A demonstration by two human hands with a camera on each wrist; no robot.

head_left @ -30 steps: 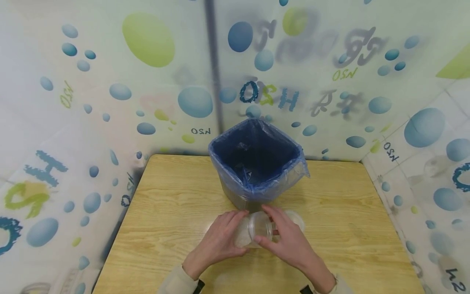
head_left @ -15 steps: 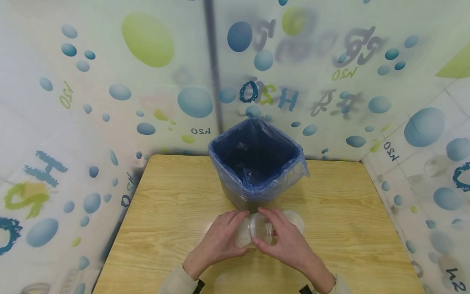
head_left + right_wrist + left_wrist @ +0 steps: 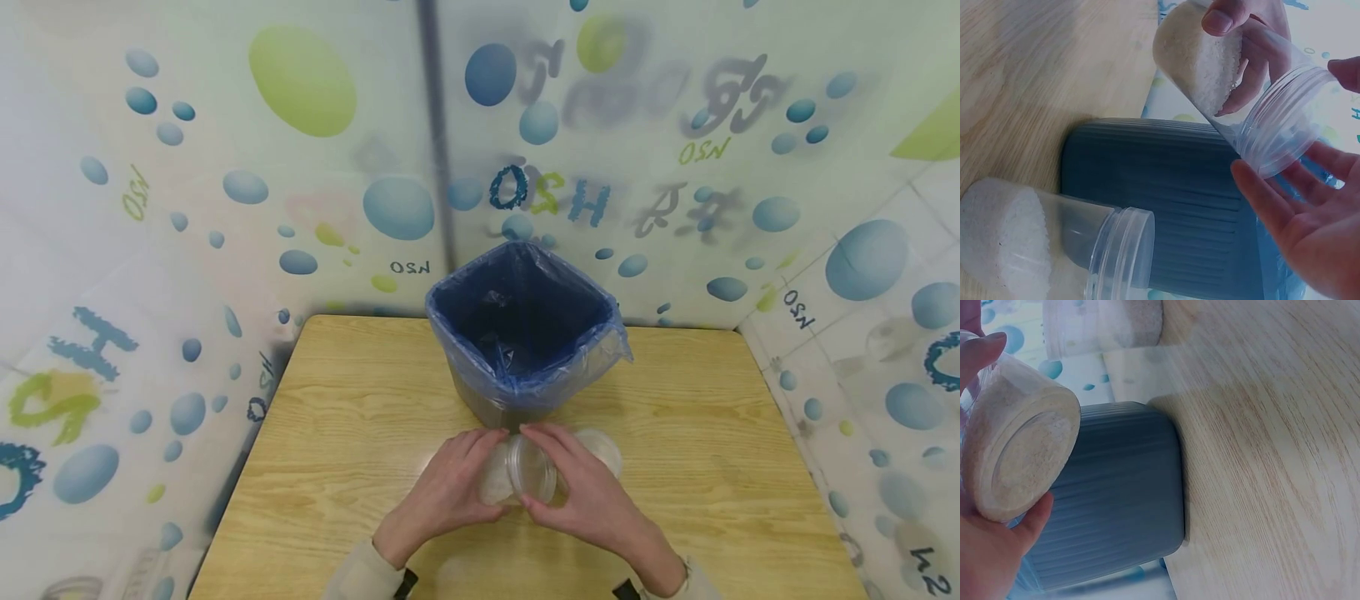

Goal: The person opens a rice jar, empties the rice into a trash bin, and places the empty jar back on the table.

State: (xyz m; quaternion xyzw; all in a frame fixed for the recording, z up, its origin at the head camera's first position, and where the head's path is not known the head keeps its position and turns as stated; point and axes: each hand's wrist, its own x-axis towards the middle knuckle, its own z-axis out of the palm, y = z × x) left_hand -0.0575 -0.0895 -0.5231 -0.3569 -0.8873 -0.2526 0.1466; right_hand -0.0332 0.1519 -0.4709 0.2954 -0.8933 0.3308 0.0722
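Note:
My left hand (image 3: 448, 483) grips the body of a clear plastic jar (image 3: 1200, 69) partly filled with white grains. The jar is tilted, its lidded end towards my right hand (image 3: 592, 496). In the right wrist view, the thumb and fingertips of that hand touch opposite sides of the clear, ridged lid (image 3: 1285, 125). The left wrist view shows the jar's round base (image 3: 1032, 459), with the left fingers around its sides. A second clear jar (image 3: 1022, 244), also holding white grains, stands on the table beside the right hand; that hand partly covers it in the head view.
Just beyond the hands, a bin (image 3: 1160, 187) lined with a blue plastic bag (image 3: 525, 383) stands on the wooden table (image 3: 360, 392). Behind and at both sides are pale wall coverings (image 3: 330, 208) printed with blue and green spots.
The right hand's fingers have shifted round the lid, the hand moving slightly left. The left hand and the jar stay about where they were.

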